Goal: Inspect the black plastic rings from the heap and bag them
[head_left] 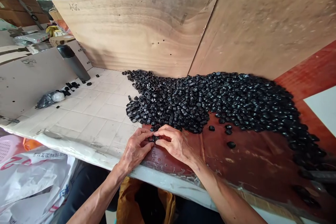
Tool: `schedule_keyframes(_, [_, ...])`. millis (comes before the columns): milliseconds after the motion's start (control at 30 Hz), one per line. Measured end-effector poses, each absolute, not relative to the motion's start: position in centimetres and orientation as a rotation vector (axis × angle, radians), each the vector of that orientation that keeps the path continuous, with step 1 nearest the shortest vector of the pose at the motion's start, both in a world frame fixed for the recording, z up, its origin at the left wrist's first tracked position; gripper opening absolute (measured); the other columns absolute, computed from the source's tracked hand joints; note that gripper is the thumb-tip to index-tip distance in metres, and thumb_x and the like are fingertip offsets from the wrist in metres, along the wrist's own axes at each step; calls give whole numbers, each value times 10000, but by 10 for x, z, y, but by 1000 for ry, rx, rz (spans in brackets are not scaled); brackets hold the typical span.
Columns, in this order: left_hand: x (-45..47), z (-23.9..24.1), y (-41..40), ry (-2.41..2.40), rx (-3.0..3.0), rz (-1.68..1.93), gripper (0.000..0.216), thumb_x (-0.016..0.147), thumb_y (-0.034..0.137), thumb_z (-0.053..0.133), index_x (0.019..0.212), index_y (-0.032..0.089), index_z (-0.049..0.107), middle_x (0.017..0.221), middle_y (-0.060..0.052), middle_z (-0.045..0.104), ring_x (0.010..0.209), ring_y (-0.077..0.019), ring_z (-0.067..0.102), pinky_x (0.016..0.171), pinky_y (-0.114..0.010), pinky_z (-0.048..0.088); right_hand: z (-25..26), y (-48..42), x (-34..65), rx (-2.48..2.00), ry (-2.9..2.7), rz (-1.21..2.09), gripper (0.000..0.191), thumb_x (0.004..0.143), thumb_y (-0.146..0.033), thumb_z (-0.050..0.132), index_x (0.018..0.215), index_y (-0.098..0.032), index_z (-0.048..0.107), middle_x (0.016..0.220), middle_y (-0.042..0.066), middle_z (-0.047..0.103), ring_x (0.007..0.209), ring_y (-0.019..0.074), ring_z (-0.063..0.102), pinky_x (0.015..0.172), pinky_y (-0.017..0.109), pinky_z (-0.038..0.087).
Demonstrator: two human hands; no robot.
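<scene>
My left hand (137, 146) and my right hand (173, 142) meet over the front of the table, fingertips pinched close together. Between them are small black ring-like parts (153, 139); fingers cover much of these, so how many there are is unclear. Just beyond my fingertips begins a wide heap of small black round plastic parts (170, 101), some ring-shaped, some like caps. A few loose black caps (231, 145) lie to the right of my right hand on the dark red sheet (252, 161).
Wooden boards (147, 31) wall off the back. At the left stand a dark grey bottle (73, 63) and a plastic bag of black parts (47, 100). Below the table's front edge hangs an open yellow-brown sack (127, 203); white bags (31, 178) lie at lower left.
</scene>
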State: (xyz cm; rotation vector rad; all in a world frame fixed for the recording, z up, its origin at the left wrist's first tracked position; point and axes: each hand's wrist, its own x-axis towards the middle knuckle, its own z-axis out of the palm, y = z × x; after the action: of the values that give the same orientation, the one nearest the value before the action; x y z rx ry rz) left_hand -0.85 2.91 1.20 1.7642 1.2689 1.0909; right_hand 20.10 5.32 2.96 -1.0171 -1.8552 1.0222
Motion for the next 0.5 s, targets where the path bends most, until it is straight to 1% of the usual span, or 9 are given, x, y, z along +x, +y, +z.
schedule_keyframes(67, [-9,12,29,1223,1707,1106,325,885,200,713,1196,272,773,1191,-64,722,999,-207,726,861,-346,637,28,53,201,-987,-1869,979,183,900,-149,696,1025,-241,793,1069,39,733,917,181,706,830,300,554])
schedule_keyframes(133, [-9,12,28,1198,1589,1115,383,873,232,746,1254,255,726,1238,-70,739,1008,-211,742,891,-365,644,26,54,200,-996,-1830,974,164,897,-158,714,1026,-238,776,1014,29,737,843,174,701,786,292,561])
schedule_keyframes(200, [-8,12,27,1208,1458,1130,455,846,252,792,1284,234,672,1205,-66,762,995,-206,754,911,-369,644,25,54,200,-1004,-1785,972,125,884,-165,735,988,-233,751,936,11,729,774,167,687,735,280,561])
schedule_keyframes(233, [-7,13,26,1219,1407,1137,455,835,260,812,1263,224,662,1153,-58,774,968,-200,758,901,-360,645,25,54,200,-1002,-1775,964,108,882,-169,743,969,-233,742,914,6,725,766,168,685,723,277,559])
schedule_keyframes(300, [-7,13,24,1225,1371,1142,372,831,276,831,1162,206,677,1015,-32,780,883,-181,755,845,-327,643,25,54,200,-972,-1782,940,84,892,-181,750,957,-234,740,935,14,734,808,180,697,731,279,558])
schedule_keyframes(367, [-7,13,24,1211,1397,1157,275,844,287,825,1073,200,701,938,-16,764,809,-167,742,776,-298,634,27,54,200,-930,-1799,925,76,912,-192,743,976,-234,746,984,32,747,868,195,712,756,287,563])
schedule_keyframes(433, [-8,12,25,1204,1464,1197,227,853,287,821,1042,203,727,961,-17,757,790,-161,734,741,-288,627,30,53,199,-908,-1819,929,73,934,-194,725,990,-234,751,1000,42,754,894,200,721,774,293,568])
schedule_keyframes(500, [-10,10,27,1208,1562,1235,209,863,279,822,1052,216,759,1018,-28,755,825,-167,735,745,-289,625,33,52,199,-906,-1839,939,82,950,-190,709,1002,-232,756,998,43,757,900,200,725,792,295,569])
